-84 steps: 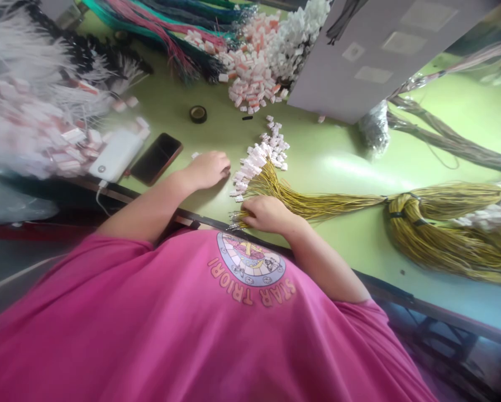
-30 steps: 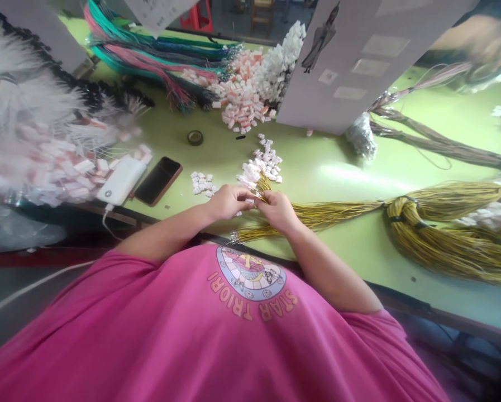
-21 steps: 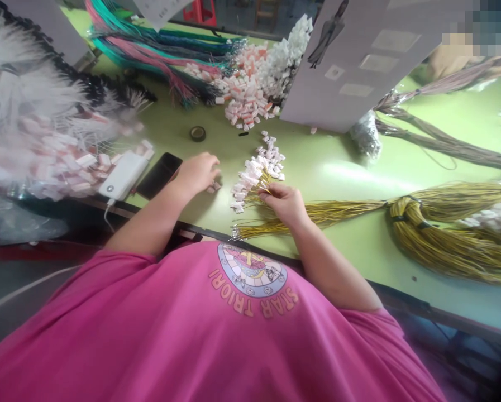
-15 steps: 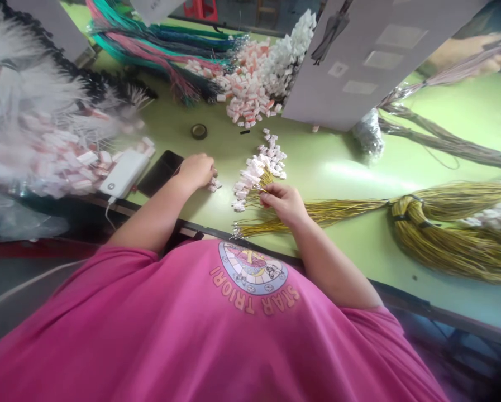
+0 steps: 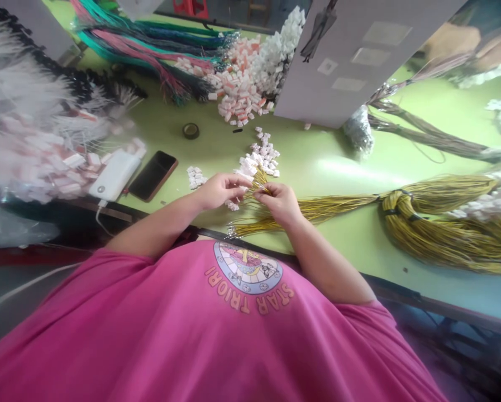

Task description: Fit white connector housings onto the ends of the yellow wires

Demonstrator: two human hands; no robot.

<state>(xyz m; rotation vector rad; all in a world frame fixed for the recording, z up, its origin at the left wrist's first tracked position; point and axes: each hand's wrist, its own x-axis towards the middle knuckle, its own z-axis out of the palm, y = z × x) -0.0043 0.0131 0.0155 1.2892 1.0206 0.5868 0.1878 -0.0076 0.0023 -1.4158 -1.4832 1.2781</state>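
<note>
My left hand and my right hand meet above the green table, fingertips almost touching. The right hand pinches a thin yellow wire from the yellow wire bundle that fans out under both hands. The left hand's fingers are pinched together on a small white connector, mostly hidden. Just beyond the hands, yellow wire ends fitted with white connectors lie in a cluster. A small heap of loose white connectors sits left of my left hand.
A phone and white power bank lie at left, a tape roll behind. Pink-white connector piles, coloured wire bundles, a grey board and coiled yellow wires surround. Another person's arm is at top right.
My left hand left the small connector heap and came right to meet the right hand at the wire. The right hand stayed on the yellow wires.
</note>
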